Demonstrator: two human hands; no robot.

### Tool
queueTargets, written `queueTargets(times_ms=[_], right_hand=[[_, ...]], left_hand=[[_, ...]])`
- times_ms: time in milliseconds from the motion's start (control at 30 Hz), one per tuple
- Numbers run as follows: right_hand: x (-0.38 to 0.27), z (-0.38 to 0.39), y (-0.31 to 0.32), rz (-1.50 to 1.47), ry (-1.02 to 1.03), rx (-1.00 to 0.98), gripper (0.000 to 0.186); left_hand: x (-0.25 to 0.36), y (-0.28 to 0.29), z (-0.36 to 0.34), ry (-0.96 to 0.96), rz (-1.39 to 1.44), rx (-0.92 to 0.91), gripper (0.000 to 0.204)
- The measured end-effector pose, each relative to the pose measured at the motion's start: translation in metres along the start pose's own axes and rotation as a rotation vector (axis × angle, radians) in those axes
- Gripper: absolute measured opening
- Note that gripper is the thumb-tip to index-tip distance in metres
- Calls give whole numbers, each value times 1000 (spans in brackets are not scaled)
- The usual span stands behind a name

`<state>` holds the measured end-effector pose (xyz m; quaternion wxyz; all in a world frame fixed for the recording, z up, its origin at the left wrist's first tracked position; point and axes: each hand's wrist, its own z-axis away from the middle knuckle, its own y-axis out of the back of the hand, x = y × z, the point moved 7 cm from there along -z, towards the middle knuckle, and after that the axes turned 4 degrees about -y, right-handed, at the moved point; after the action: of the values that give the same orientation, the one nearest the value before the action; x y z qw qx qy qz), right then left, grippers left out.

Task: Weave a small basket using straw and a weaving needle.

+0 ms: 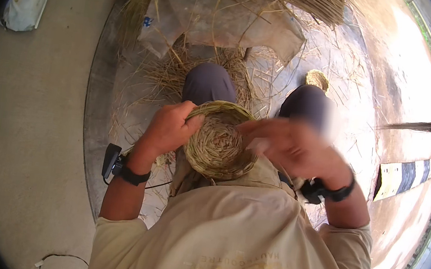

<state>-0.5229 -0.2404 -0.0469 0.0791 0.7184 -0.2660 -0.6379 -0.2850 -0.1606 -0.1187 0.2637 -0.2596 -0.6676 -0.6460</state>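
Round woven basket [220, 141], mouth facing me
Sits between my left hand [175, 124], pinching its rim, and my right hand [298, 149], blurred at the opposite side; can't tell if that one's gripping.

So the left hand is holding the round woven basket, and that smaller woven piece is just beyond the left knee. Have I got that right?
Not quite: the head view shows the smaller woven piece just beyond the right knee. The left hand is indeed holding the round woven basket.
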Motion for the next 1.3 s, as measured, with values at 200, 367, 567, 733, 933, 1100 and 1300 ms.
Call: queueTargets(times_ms=[200,367,567,733,933,1100,1300], right_hand=[[44,125,135,131,-720,750,34],[20,224,207,898,-604,777,43],[27,302,221,205,-846,1244,52],[46,211,143,-96,-806,1106,37],[5,25,-8,-252,-458,318,23],[-8,-33,-41,217,-206,343,18],[1,-37,-45,280,-287,325,15]], left_hand=[[5,37,-2,-50,-128,136,25],[-19,91,-4,62,-235,263,21],[-53,122,7,135,-247,399,22],[-32,90,-1,197,-134,357,23],[21,54,-4,36,-30,317,22],[43,41,-4,-25,-26,285,21],[50,36,-4,-77,3,280,20]])
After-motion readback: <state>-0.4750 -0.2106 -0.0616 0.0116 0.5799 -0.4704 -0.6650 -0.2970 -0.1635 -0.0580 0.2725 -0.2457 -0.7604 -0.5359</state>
